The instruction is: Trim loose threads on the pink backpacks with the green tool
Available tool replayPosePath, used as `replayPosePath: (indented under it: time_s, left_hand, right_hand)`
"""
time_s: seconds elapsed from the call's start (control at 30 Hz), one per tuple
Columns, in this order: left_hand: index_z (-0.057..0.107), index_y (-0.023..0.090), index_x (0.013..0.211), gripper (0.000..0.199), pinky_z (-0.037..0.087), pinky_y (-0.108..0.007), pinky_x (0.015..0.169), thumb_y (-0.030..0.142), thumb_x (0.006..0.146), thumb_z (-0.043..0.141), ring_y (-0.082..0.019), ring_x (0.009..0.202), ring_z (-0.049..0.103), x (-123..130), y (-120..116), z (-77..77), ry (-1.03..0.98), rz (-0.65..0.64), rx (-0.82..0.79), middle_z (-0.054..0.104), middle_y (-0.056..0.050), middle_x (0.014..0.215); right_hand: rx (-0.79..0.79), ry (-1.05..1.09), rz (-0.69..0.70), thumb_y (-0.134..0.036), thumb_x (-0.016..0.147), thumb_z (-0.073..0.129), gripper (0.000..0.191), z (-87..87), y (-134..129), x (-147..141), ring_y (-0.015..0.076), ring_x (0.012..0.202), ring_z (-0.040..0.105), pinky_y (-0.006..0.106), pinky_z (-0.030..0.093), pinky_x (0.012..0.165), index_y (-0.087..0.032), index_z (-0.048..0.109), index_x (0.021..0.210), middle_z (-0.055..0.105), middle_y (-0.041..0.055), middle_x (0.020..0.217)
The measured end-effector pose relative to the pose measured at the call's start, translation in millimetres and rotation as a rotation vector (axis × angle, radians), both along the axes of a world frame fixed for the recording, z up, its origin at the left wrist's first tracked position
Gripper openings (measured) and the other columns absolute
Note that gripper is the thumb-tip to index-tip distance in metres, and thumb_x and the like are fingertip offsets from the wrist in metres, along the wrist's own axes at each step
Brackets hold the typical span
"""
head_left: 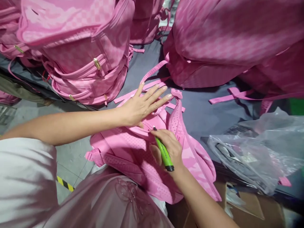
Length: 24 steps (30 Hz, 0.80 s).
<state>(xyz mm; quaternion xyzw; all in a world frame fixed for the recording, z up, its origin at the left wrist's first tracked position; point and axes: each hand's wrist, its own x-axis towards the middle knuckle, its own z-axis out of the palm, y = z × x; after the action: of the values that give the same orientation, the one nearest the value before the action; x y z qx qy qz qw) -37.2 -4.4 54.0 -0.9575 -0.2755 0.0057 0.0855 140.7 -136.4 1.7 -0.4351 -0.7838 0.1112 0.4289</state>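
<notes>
A pink backpack [133, 142] lies across the person's lap and the table edge, its dotted straps facing up. My left hand [144, 103] rests flat on its upper part with the fingers spread. In my right hand [168, 145] is a green pen [163, 153] with a black end cap, its pale tip pointing up and away at the pink fabric just below my left hand. The right fingers are wrapped round the pen, close to the bag's surface.
Large pink backpacks [80, 57] stand at the back left, and another [213, 47] at the back right of the dark table [197, 109]. Clear plastic bags [251, 152] lie at the right, above a cardboard box [249, 204].
</notes>
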Motion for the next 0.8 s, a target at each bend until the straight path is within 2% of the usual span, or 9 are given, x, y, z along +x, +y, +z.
replayPosePath:
  time_s: [0.07, 0.13, 0.23, 0.3, 0.47, 0.53, 0.63, 0.73, 0.8]
  left_hand:
    - [0.0, 0.015, 0.161, 0.118, 0.02, -0.067, 0.117, 0.047, 0.078, 0.076, -0.042, 0.153, 0.017, 5, 0, -4.1, 0.034, 0.05, -0.019, 0.009, -0.022, 0.168]
    - [0.004, 0.011, 0.161, 0.114, 0.031, -0.06, 0.114, 0.046, 0.079, 0.076, -0.041, 0.144, 0.033, 10, -1, -6.7, 0.047, 0.091, -0.049, 0.022, -0.023, 0.164]
    - [0.009, 0.006, 0.161, 0.094, 0.038, -0.052, 0.107, 0.04, 0.09, 0.062, -0.037, 0.13, 0.047, 14, -1, -7.8, 0.037, 0.11, -0.051, 0.041, -0.024, 0.153]
    - [0.011, 0.006, 0.16, 0.09, 0.038, -0.053, 0.106, 0.036, 0.092, 0.06, -0.037, 0.128, 0.047, 14, -1, -7.5, 0.029, 0.111, -0.043, 0.044, -0.023, 0.15]
    - [0.011, 0.009, 0.161, 0.099, 0.037, -0.052, 0.107, 0.038, 0.085, 0.069, -0.038, 0.129, 0.045, 13, 2, -7.8, 0.01, 0.096, -0.088, 0.044, -0.022, 0.149]
    - [0.011, 0.009, 0.161, 0.096, 0.036, -0.052, 0.108, 0.036, 0.087, 0.066, -0.038, 0.13, 0.045, 14, 3, -8.4, 0.002, 0.113, -0.101, 0.045, -0.022, 0.149]
    - [0.014, 0.009, 0.16, 0.086, 0.034, -0.053, 0.11, 0.031, 0.09, 0.059, -0.037, 0.131, 0.045, 15, 4, -9.6, -0.004, 0.14, -0.12, 0.043, -0.022, 0.15]
    - [0.014, 0.01, 0.16, 0.086, 0.033, -0.053, 0.111, 0.029, 0.089, 0.06, -0.038, 0.134, 0.043, 17, 4, -10.7, -0.02, 0.165, -0.142, 0.04, -0.022, 0.153]
    - [0.014, 0.013, 0.161, 0.09, 0.032, -0.054, 0.112, 0.027, 0.087, 0.063, -0.038, 0.135, 0.043, 19, 5, -11.0, -0.024, 0.181, -0.165, 0.039, -0.021, 0.155]
  right_hand:
    - [-0.081, 0.013, -0.1, -0.037, 0.094, 0.055, 0.033, -3.1, 1, 1, 0.0249, 0.084, 0.07, 0.037, 0.058, 0.07, -0.021, 0.054, 0.123, 0.072, 0.0098, 0.098]
    - [-0.162, -0.026, -0.162, -0.039, 0.092, 0.057, 0.032, -3.4, 3, 3, 0.0225, 0.072, 0.07, 0.034, 0.056, 0.062, -0.021, 0.052, 0.119, 0.072, 0.0069, 0.09]
    - [-0.239, -0.092, -0.1, -0.036, 0.092, 0.06, 0.02, 4.8, 12, 11, 0.0199, 0.067, 0.069, 0.031, 0.055, 0.061, -0.022, 0.058, 0.106, 0.073, 0.0047, 0.085]
    - [-0.289, -0.098, -0.037, -0.035, 0.093, 0.061, 0.016, 14.6, 20, 18, 0.0197, 0.072, 0.071, 0.031, 0.056, 0.065, -0.022, 0.063, 0.102, 0.075, 0.0052, 0.089]
    - [-0.472, -0.084, 0.094, -0.044, 0.095, 0.062, 0.03, 34.5, 36, 30, 0.023, 0.092, 0.072, 0.036, 0.056, 0.082, -0.022, 0.07, 0.114, 0.076, 0.0077, 0.106]
    - [-0.476, -0.065, 0.057, -0.043, 0.096, 0.061, 0.028, 36.0, 43, 27, 0.022, 0.089, 0.071, 0.035, 0.055, 0.08, -0.022, 0.071, 0.11, 0.075, 0.0073, 0.101]
    - [-0.475, -0.043, 0.023, -0.038, 0.091, 0.066, 0.019, 34.3, 54, 21, 0.0179, 0.073, 0.067, 0.031, 0.053, 0.07, -0.021, 0.069, 0.099, 0.072, 0.0037, 0.088]
    - [-0.555, -0.153, 0.152, -0.036, 0.09, 0.067, 0.018, 36.0, 62, 26, 0.0183, 0.075, 0.067, 0.031, 0.053, 0.071, -0.021, 0.071, 0.097, 0.073, 0.0048, 0.09]
    - [-0.587, -0.246, 0.211, -0.039, 0.092, 0.066, 0.024, 39.9, 64, 35, 0.0204, 0.082, 0.069, 0.033, 0.055, 0.075, -0.021, 0.074, 0.106, 0.074, 0.0071, 0.096]
